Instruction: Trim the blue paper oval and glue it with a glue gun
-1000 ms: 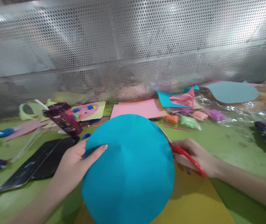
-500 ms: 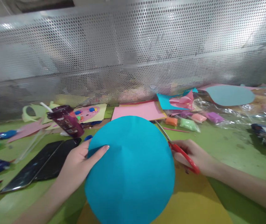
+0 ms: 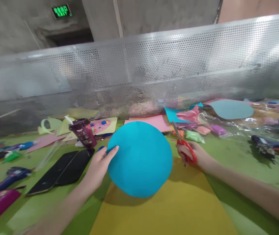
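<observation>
The left hand [image 3: 100, 164] holds the blue paper circle [image 3: 140, 160] by its left edge, its grip closed on the paper with the thumb lying over the top face. The circle is raised above a large yellow sheet [image 3: 163, 209] that lies on the green tabletop [image 3: 232, 169], and its shadow falls across that sheet.

The right hand [image 3: 195, 155] has its grip closed around the red handles of the scissors [image 3: 186, 149]. Their blades point forward, away from the person, near the right edge of the circle and apart from it.

Beyond the circle lies a pink sheet [image 3: 154, 121], with a green packet [image 3: 195, 136] and a purple packet [image 3: 218, 130] to the right. A dark cup [image 3: 83, 133] with a straw in it leans on the left, near a black folding case [image 3: 62, 170]. A perforated metal panel [image 3: 154, 62] stands along the back.
</observation>
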Tool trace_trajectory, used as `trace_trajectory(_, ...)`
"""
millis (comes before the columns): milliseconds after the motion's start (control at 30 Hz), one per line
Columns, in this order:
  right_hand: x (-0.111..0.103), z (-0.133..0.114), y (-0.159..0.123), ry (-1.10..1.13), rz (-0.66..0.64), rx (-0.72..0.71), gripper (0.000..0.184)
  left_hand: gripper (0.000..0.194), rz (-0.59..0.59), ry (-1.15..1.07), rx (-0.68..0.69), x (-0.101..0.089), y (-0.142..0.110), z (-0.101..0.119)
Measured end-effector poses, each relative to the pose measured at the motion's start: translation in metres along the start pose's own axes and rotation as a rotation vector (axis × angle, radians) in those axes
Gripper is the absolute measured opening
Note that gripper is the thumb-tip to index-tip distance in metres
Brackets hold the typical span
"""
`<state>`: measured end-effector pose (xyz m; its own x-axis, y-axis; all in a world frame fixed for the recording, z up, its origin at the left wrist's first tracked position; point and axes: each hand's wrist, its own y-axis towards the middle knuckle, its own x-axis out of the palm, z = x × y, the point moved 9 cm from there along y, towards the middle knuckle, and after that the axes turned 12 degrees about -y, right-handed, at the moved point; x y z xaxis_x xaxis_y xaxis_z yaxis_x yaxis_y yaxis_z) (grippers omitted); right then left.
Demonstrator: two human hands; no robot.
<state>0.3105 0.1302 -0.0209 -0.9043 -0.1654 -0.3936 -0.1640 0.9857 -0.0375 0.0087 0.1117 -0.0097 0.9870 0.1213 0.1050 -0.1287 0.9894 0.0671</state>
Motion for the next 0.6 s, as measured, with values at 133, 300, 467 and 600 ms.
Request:
trace_trajectory(133, -0.004, -0.006, 0.0, -0.039, 0.0, -0.081, 0.03, 0.042, 0.047, -0.104, 0.022, -0.002, 0.001, 0.0)
trace_trajectory(300, -0.018, -0.008, 0.002, -0.23, 0.123, -0.11, 0.032, 0.037, 0.133, -0.146, 0.082, -0.015, 0.003, 0.006)
trace_trajectory(467, -0.043, -0.012, 0.005, -0.649, 0.237, -0.14, 0.026, 0.036, 0.254, -0.162, 0.125, -0.04, 0.013, 0.004)
trace_trajectory(600, -0.065, -0.013, 0.0, -0.787, 0.209, -0.185, 0.015, 0.033, 0.285, -0.169, 0.176, -0.054, 0.019, 0.006)
